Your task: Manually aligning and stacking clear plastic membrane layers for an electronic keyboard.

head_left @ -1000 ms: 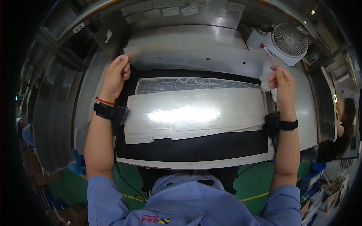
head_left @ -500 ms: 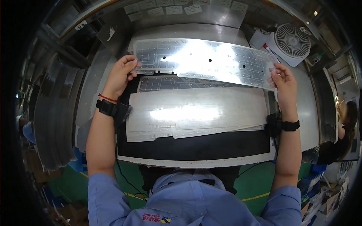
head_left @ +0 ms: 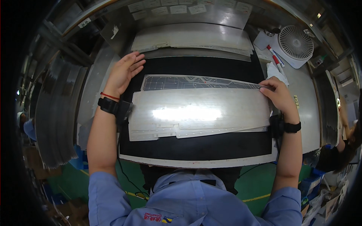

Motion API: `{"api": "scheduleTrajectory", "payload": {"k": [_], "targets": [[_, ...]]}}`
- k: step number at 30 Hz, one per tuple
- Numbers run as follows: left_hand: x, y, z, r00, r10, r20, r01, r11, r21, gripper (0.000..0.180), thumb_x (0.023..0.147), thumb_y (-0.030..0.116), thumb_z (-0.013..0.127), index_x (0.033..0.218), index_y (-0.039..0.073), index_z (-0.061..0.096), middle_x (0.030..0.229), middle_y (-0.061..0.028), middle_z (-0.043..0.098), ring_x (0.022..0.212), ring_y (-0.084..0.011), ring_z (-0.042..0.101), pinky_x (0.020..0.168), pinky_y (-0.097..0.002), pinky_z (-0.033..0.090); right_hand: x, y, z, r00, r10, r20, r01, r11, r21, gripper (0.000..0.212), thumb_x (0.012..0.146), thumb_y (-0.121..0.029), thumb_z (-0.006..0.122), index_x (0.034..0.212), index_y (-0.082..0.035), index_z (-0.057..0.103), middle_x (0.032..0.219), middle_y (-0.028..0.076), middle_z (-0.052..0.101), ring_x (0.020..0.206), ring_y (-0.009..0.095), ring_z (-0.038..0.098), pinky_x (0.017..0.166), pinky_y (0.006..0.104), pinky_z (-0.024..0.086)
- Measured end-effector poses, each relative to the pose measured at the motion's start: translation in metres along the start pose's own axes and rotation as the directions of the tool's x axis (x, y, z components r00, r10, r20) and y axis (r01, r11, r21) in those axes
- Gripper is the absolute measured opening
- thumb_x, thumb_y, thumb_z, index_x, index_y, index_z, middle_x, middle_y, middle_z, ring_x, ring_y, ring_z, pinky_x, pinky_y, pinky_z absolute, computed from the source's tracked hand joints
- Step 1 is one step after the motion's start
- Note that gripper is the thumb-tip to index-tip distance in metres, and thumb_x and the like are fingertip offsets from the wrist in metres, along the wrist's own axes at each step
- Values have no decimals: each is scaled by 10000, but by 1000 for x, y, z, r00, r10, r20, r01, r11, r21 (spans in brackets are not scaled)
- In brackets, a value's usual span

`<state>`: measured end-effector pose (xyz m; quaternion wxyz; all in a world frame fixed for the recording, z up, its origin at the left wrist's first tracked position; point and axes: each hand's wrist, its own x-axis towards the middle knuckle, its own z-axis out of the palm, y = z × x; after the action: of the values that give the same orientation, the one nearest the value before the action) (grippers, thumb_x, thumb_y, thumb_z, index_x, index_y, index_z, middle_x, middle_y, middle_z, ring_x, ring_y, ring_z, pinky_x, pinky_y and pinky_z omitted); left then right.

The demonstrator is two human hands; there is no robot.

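Note:
On the black mat lies a thin translucent sheet with printed circuit lines (head_left: 177,83), partly hidden under a near stack of silvery-white sheets (head_left: 200,107). My right hand (head_left: 278,93) has thumb and fingertips closed on the right end of the circuit sheet. Above the left part of the mat is my left hand (head_left: 127,71), holding nothing, its fingers stretched out and a little apart. Beyond the mat's middle sits a far stack of similar sheets (head_left: 192,37), with uneven edges and its front left corner close to my left fingertips.
The black mat (head_left: 196,147) covers the work board. At the far right stand a white fan (head_left: 296,43), a small dispenser bottle (head_left: 264,39) and red-capped markers (head_left: 277,62), with a crumpled white wipe beside them. Tall sheet stacks (head_left: 56,113) line the left side.
The circuit sheet held up between both hands has gone onto the far stack. My left hand has let go and opened; my right hand has come down and left to the circuit sheet on the mat.

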<state>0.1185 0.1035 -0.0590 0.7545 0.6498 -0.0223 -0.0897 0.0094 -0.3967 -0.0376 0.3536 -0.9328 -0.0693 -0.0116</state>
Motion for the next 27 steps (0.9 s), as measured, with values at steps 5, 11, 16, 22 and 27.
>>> {"api": "scheduleTrajectory", "payload": {"k": [5,11,16,22,27], "targets": [[-9,5,17,994,-86,60,74,982,171,414,993,273,499,1313,12,474,1234,-127,587,1060,-168,596,911,-282,484,3,3,0,990,119,-80,-85,937,340,112,901,-95,612,974,-16,643,788,-10,576,727,81,509,668,230,414],[-16,9,18,961,-163,225,54,904,424,241,942,166,578,1140,32,605,945,1,639,808,-62,567,743,-205,464,4,-7,5,985,148,-89,-86,867,490,115,939,-94,570,1010,-43,644,761,-34,567,643,40,488,575,183,388],[-17,15,15,963,-100,251,-72,800,595,219,914,90,580,1116,16,619,980,-29,649,880,-96,592,798,-241,480,0,-20,9,990,143,-10,-116,844,523,138,944,-101,563,1043,-44,641,769,-51,563,628,20,471,554,168,374],[-44,31,68,871,138,472,-484,411,773,369,877,147,630,1214,11,569,1167,-116,616,1106,-220,579,976,-321,433,-4,-39,25,991,56,118,-109,858,503,195,974,-105,500,1127,-49,608,860,-48,575,709,17,469,623,174,393],[-52,20,97,851,-42,523,-394,607,690,389,813,132,653,1175,5,590,1072,-100,611,984,-190,585,882,-299,471,-9,-51,39,979,1,201,-117,817,565,228,986,-88,458,1171,-34,580,949,-19,578,829,43,519,760,190,432]]}}
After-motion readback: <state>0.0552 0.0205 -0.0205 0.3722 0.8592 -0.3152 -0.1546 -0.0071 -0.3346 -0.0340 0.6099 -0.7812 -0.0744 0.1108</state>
